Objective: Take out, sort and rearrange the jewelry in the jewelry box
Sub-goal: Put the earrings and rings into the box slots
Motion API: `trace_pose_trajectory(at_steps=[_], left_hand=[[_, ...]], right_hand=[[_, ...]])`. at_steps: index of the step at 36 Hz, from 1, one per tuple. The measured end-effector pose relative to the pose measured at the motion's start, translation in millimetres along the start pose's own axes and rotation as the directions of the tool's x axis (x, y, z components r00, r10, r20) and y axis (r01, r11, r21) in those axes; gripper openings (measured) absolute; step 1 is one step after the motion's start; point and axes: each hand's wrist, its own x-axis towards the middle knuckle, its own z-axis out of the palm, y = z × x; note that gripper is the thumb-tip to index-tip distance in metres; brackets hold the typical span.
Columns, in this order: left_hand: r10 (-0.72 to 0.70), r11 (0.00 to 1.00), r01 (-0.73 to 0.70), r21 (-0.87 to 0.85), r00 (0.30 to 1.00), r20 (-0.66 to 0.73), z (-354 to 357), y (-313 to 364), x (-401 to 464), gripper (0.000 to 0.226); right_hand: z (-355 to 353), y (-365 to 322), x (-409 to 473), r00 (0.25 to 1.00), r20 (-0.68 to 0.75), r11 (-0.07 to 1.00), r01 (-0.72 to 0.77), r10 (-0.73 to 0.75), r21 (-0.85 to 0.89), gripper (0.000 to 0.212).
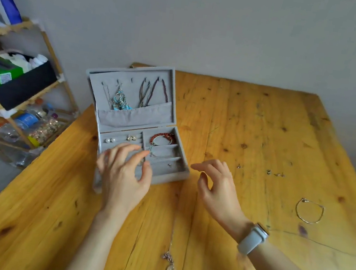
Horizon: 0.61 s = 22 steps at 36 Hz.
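No readable writing. Left hand [123, 173] covers the jewelry box [163, 171] front, fingertips pinching something tiny, can't tell what; right hand [215, 185] beside it, loose, empty.

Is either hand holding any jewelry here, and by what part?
The left hand seems to pinch something small between thumb and forefinger over the jewelry box; what it is cannot be told. The right hand holds nothing.

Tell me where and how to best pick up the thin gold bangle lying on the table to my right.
The gold bangle lies flat on the wooden table, apart from the other pieces. Probably best to come straight down with the right hand and pinch its thin wire at the near curved side, away from the clasp end at upper left; it looks too flat to scoop.
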Motion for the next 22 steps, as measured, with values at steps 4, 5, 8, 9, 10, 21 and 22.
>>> trace_pose_trajectory(at_steps=[4,5,8,9,10,21,22], left_hand=[[0.002,0.993,0.004,-0.114,0.998,0.06,9,41,17,0.034],[0.017,0.99,-0.003,-0.142,0.995,0.097,14,53,19,0.036],[0.067,0.98,-0.019,-0.196,0.968,0.24,36,90,19,0.042],[0.086,0.979,-0.026,-0.204,0.954,0.289,44,102,18,0.04],[0.105,0.978,-0.035,-0.207,0.936,0.335,54,112,17,0.035],[0.256,0.963,-0.145,-0.228,0.756,0.603,139,187,25,0.033],[0.275,0.958,-0.154,-0.243,0.741,0.613,145,191,26,0.033]], right_hand=[[-36,30,-11,0.998,-0.018,0.996,-0.053,0.052,-0.078,0.029],[-44,39,-14,0.997,-0.026,0.993,-0.07,0.067,-0.095,0.026],[-66,68,-20,0.992,-0.062,0.977,-0.123,0.114,-0.171,0.021],[-73,78,-21,0.989,-0.079,0.97,-0.141,0.128,-0.197,0.02],[-79,88,-22,0.984,-0.099,0.961,-0.165,0.146,-0.221,0.019],[-114,153,-7,0.925,-0.236,0.86,-0.368,0.298,-0.355,0.011],[-115,156,-7,0.92,-0.253,0.861,-0.374,0.299,-0.344,0.01]])
